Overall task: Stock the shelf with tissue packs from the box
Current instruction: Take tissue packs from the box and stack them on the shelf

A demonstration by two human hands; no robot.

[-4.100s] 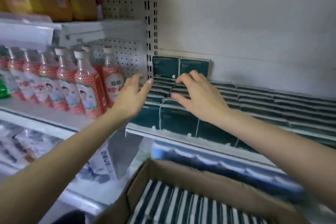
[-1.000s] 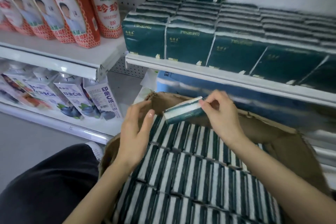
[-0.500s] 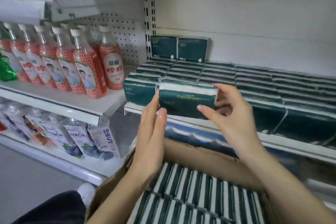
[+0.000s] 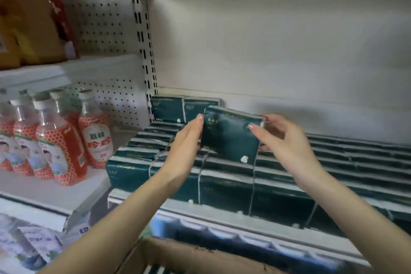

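**Held item.** The tissue pack (image 4: 231,134) is dark green and is held upright above the stocked packs (image 4: 224,189) on the shelf (image 4: 222,217). It sits toward the left rear of the shelf, just in front of the two upright packs (image 4: 169,109) against the back wall.

**Left hand.** The left hand (image 4: 186,140) has its fingers straight and together, pressed flat against the left end of the tissue pack.

**Right hand.** The right hand (image 4: 282,138) pinches the right end of the pack. Its curled fingers are at the pack's upper right corner, and one fingertip lies on the front face.

**Surroundings.** The stocked packs fill the shelf in rows. The cardboard box (image 4: 182,256) stands below the shelf edge. Red bottles (image 4: 60,151) stand on the neighbouring shelf to the left.
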